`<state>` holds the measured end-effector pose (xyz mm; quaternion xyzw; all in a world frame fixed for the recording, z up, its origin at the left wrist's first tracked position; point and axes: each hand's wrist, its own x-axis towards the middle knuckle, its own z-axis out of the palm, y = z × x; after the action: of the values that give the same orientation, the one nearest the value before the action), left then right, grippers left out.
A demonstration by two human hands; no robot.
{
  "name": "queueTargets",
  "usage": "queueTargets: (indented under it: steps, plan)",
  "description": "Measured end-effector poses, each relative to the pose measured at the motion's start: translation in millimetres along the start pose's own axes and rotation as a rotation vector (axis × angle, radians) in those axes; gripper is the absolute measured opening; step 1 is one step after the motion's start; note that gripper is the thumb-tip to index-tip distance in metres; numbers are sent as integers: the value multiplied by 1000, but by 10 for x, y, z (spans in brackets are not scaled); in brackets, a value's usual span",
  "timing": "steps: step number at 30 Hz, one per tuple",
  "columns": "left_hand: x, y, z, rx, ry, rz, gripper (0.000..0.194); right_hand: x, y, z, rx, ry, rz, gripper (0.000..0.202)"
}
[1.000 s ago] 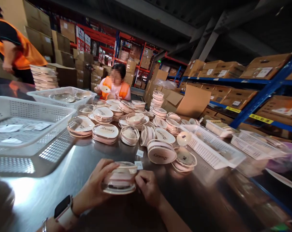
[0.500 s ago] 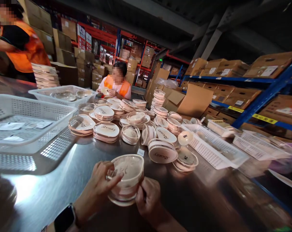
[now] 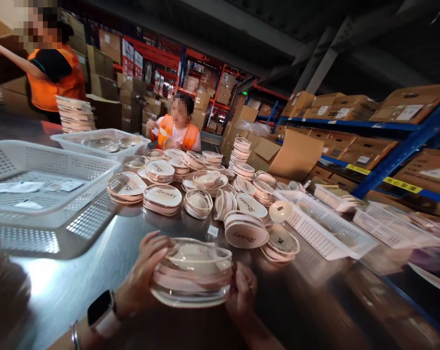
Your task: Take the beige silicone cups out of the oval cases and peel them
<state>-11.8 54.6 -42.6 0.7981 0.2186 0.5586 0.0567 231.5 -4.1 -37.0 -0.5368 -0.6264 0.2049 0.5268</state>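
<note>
Between my two hands, just above the near part of the metal table, is an oval clear-topped case (image 3: 192, 274) with a cream rim and pinkish layers; I cannot tell whether it is one piece or several stacked. My left hand (image 3: 149, 267), wearing a watch, grips its left side with the fingers over the rim. On the right end, my right hand (image 3: 241, 287) is closed on the edge, its fingertips partly hidden. Beyond my hands lie many similar cases, some lettered "beauty", such as a white-topped case (image 3: 162, 194) and a tilted case (image 3: 246, 232).
White perforated baskets stand at left (image 3: 96, 187) and right (image 3: 325, 228). A small white label (image 3: 213, 230) lies on the metal table (image 3: 128, 238). A person in an orange vest (image 3: 185, 136) sits opposite; another person (image 3: 59, 78) stands at left. Boxes fill the shelves (image 3: 351, 163).
The case has turned so its long side faces me, and my right hand has shifted right with its end. The person at left has stretched an arm out; the seated person's hands have moved.
</note>
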Motion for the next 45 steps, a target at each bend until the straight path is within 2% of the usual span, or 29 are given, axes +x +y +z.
queueTargets:
  steps: [3, 5, 8, 11, 13, 15, 18, 20, 23, 24, 25, 26, 27, 29, 32, 34, 37, 39, 41, 42, 43, 44, 45]
  plan:
    - [-11, -73, 21, -273, -87, -298, 95, 91, 84, 29, -87, 283, -72, 31]
    - [-18, -109, 47, -309, -113, -427, 90, 159, 79, 62, -129, 329, -113, 26]
    - [-1, -188, 58, -148, -123, -301, 72, 262, 1, 89, -165, 265, -173, 39]
    - [32, -199, 71, 182, -168, -160, 60, 274, -113, 144, -244, 104, -301, 43]
    - [29, -114, 120, 457, -233, -87, 60, 192, -183, 253, -320, -16, -414, 37]
    - [-1, 22, 200, 675, -266, -15, 65, 60, -237, 412, -452, -68, -560, 35]
    - [-42, 203, 295, 792, -263, 30, 70, -65, -278, 602, -647, -56, -742, 40]
    - [-27, 261, 272, 801, -261, 45, 68, 15, -264, 574, -669, -60, -763, 41]
    - [35, 293, 76, 877, -322, -7, 64, 399, -141, 207, -656, 5, -671, 34]
    - [49, 302, -14, 923, -359, -48, 62, 558, -72, 21, -684, 95, -606, 31]
    - [56, 314, -102, 976, -387, -96, 61, 710, 7, -176, -777, 269, -498, 33]
    - [56, 327, -178, 1026, -413, -139, 58, 844, 91, -366, -864, 343, -357, 44]
    - [53, 338, -234, 1065, -440, -178, 55, 953, 175, -537, -934, 338, -213, 57]
    - [59, 348, -275, 1064, -519, -236, 49, 1085, 318, -788, -998, 225, -1, 73]
    - [136, 303, -205, 888, -648, -350, 57, 1120, 414, -938, -1002, 118, 68, 84]
    - [208, 253, -160, 831, -661, -484, 62, 1106, 397, -939, -987, 118, 57, 79]
    - [276, 199, -187, 896, -599, -686, 50, 1103, 308, -840, -938, 144, -9, 68]
    - [286, 179, -251, 947, -550, -779, 46, 1079, 231, -693, -769, 252, -96, 70]
    - [284, 154, -301, 983, -503, -841, 51, 989, 147, -473, -414, 366, -109, 77]
    - [284, 138, -309, 970, -465, -846, 55, 915, 101, -341, -187, 372, -55, 80]
    - [286, 123, -304, 907, -423, -826, 61, 826, 54, -202, 32, 313, 40, 82]
    - [291, 109, -287, 772, -389, -785, 70, 730, 5, -64, 235, 199, 158, 78]
    - [298, 100, -263, 557, -365, -733, 80, 634, -45, 65, 455, 97, 270, 75]
